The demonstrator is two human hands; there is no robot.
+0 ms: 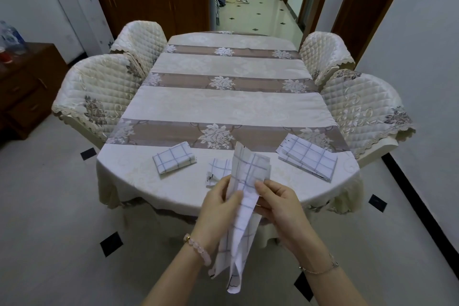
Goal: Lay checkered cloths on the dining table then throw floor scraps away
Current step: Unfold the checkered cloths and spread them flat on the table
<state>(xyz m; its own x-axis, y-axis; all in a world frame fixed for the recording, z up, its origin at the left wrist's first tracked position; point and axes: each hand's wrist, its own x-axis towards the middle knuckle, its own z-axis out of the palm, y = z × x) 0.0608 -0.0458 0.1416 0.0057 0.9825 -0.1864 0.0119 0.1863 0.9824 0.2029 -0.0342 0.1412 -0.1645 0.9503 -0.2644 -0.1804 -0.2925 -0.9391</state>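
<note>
pinching a half-opened checkered cloth (248, 174) between them, the left hand (218, 206) and right hand (278, 204) sit close together, each gripping an edge, just short of the counter (223, 107) rim. the cloth droops creased below the wrists. to lay it well, the hands should probably draw apart and pull it flat before lowering. a small checkered piece (218, 169) lies just beyond the left hand, a folded cloth (173, 160) further left, a larger cloth (308, 160) beyond the right hand.
</note>
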